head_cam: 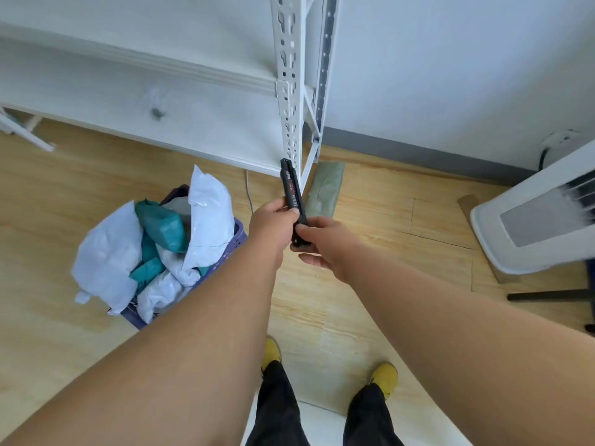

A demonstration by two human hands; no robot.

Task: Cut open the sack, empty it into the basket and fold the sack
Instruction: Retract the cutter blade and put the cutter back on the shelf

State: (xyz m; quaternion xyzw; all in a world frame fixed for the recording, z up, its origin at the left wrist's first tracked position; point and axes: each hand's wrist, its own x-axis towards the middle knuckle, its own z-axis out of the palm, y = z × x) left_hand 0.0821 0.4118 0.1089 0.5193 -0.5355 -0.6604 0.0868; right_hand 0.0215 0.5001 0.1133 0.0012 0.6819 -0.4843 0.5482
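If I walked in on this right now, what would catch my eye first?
Probably the two hands meeting mid-frame, the left hand and the right hand both gripping a black utility knife that points up toward the white shelf post. Next, on the floor to the left, the purple basket heaped with white and teal parcels. A folded greenish sack lies just beyond the hands, by the shelf's foot.

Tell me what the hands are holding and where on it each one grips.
Both hold a black utility knife. The left hand pinches its middle; the right hand grips its lower end. No blade shows.
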